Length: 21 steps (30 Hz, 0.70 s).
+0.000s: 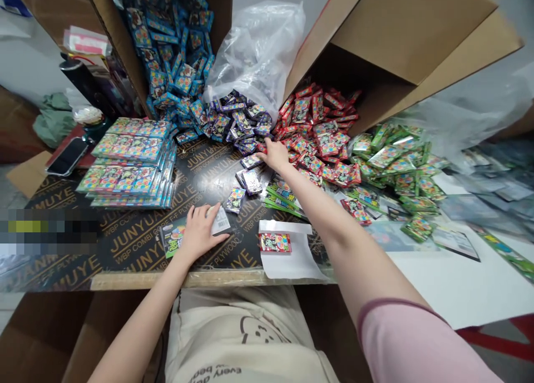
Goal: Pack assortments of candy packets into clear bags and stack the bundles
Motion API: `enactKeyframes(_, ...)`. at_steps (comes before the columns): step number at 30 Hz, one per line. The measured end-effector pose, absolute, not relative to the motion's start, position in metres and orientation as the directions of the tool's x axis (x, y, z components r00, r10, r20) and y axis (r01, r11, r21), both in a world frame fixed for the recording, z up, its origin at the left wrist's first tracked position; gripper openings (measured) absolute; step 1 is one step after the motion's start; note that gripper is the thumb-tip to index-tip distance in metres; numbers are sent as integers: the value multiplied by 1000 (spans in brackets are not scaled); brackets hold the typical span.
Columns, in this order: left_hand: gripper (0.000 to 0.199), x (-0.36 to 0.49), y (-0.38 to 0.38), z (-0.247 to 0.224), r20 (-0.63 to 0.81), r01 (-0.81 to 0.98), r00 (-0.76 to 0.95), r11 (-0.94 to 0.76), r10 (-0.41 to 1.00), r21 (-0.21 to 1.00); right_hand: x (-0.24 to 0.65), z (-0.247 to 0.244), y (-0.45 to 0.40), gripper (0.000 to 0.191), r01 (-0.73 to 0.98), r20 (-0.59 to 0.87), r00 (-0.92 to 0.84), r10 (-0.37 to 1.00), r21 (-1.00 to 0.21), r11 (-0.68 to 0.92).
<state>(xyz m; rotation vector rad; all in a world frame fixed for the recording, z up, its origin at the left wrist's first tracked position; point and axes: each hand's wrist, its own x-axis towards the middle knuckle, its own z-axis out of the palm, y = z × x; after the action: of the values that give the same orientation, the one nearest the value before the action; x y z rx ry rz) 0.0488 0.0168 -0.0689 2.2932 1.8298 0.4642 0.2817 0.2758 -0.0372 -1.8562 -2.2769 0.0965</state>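
My left hand point(200, 233) lies over a green printed foil packet point(173, 239) on the dark JUNYUANMUYE plywood board point(133, 244), with a white slip point(220, 220) showing under its fingers. My right hand point(275, 155) stretches forward, its fingertips at the edge of a heap of red foil packets point(317, 138). Whether those fingers grip a packet is hidden. Close to that hand lie several dark silver packets point(250, 182). A red packet point(274, 242) sits on a white sheet point(287, 255) between my arms.
Cut cardboard boxes point(387, 49) spill blue point(171, 55), dark and green point(396, 160) packets behind a clear plastic bag point(258, 49). Stacked packet sheets point(131, 163) stand at the left beside a phone point(69, 156). A white table point(454, 277) extends right, and an open box sits below the board's front edge.
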Motion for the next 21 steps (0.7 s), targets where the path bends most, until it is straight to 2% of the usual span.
enactKeyframes(3, 80, 45, 14, -66, 111, 910, 192, -220, 975, 351, 284, -29, 281, 48, 967, 64, -238, 969, -74, 243)
enactKeyframes(5, 83, 44, 10, -60, 93, 896, 162, -186, 982, 404, 283, -15, 272, 51, 956, 114, -259, 959, -109, 271)
enactKeyframes(7, 81, 47, 7, -50, 107, 845, 68, -114, 992, 522, 280, -1, 250, 57, 911, 225, -270, 936, -255, 324)
enactKeyframes(9, 71, 57, 5, -37, 101, 673, -59, -35, 993, 739, 271, 10, 212, 59, 782, 321, -278, 905, -472, 407)
enactKeyframes(11, 62, 71, 5, -23, -41, 301, -111, 73, 993, 951, 259, 14, 163, 54, 593, 331, -287, 899, -676, 438)
enactKeyframes(12, 61, 79, 6, -17, -145, 72, -80, 151, 986, 986, 252, 14, 136, 50, 499, 314, -290, 904, -757, 422)
enactKeyframes(14, 63, 92, 9, -7, -299, -308, 2, 285, 954, 908, 242, 10, 86, 43, 359, 288, -302, 909, -849, 388)
enactKeyframes(16, 61, 96, 10, -3, -356, -506, -27, 294, 934, 811, 241, 5, 48, 37, 266, 272, -332, 903, -892, 366)
enactKeyframes(19, 53, 92, 7, -3, -388, -556, -146, 249, 910, 793, 252, 0, 23, 35, 255, 289, -439, 851, -868, 426)
enactKeyframes(21, 50, 88, 1, -5, -399, -510, -142, 278, 906, 814, 262, 0, 21, 47, 313, 333, -493, 804, -794, 521)
